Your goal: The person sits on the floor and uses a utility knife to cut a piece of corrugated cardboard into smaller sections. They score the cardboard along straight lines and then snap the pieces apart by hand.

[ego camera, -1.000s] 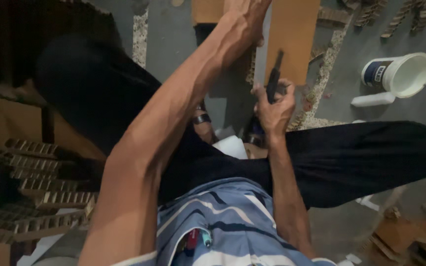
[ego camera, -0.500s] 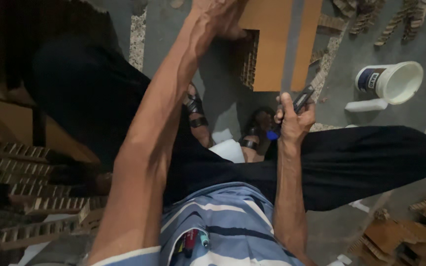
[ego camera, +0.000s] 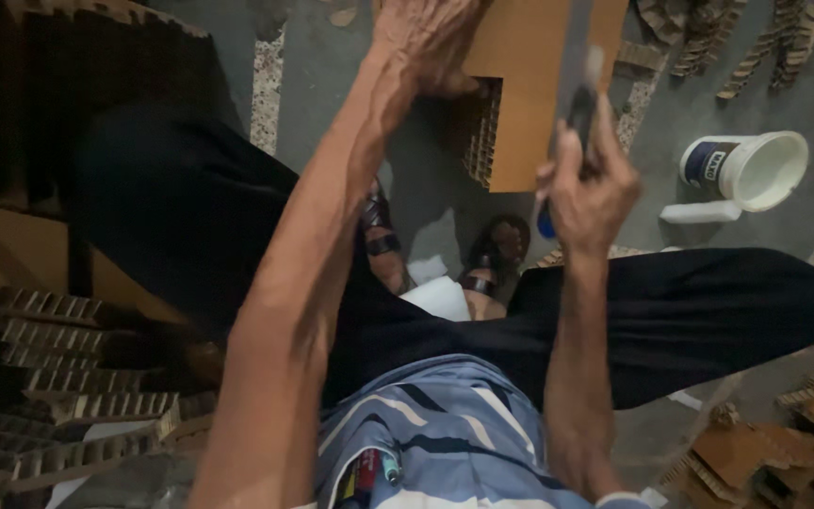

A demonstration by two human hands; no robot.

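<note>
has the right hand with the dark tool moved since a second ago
Yes: the right hand has risen up the brown cardboard panel, drawing level with the white plastic bucket.

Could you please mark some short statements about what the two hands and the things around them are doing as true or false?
1. The left hand grips the brown cardboard panel. True.
2. The right hand is empty. False: it holds a dark knife-like tool against the panel.
3. A white tub lies on its side on the floor. True.
4. The tub sits on the person's lap. False: it lies on the floor to the right.
5. Cardboard strips are stacked at the left. True.
</note>
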